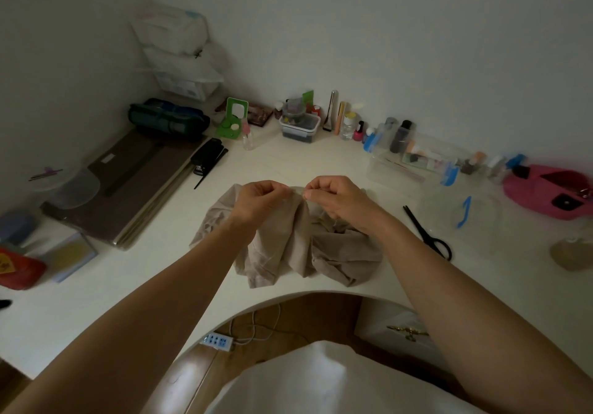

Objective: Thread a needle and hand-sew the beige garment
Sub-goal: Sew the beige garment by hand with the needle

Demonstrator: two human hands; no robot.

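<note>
The beige garment (298,246) lies crumpled on the white desk (134,288), right in front of me. Both hands hover just above its far edge, fingertips almost touching. My left hand (261,200) pinches something thin between thumb and forefinger; my right hand (337,198) pinches likewise, facing it. A pale thread (272,254) trails down from the hands across the fabric. The needle is too small to make out between the fingertips.
Black scissors (428,232) lie to the right of the garment. A black stapler (208,156) and dark boards (134,185) sit at the left. Bottles and clear boxes (401,153) line the back wall. A pink pouch (552,190) is at the far right.
</note>
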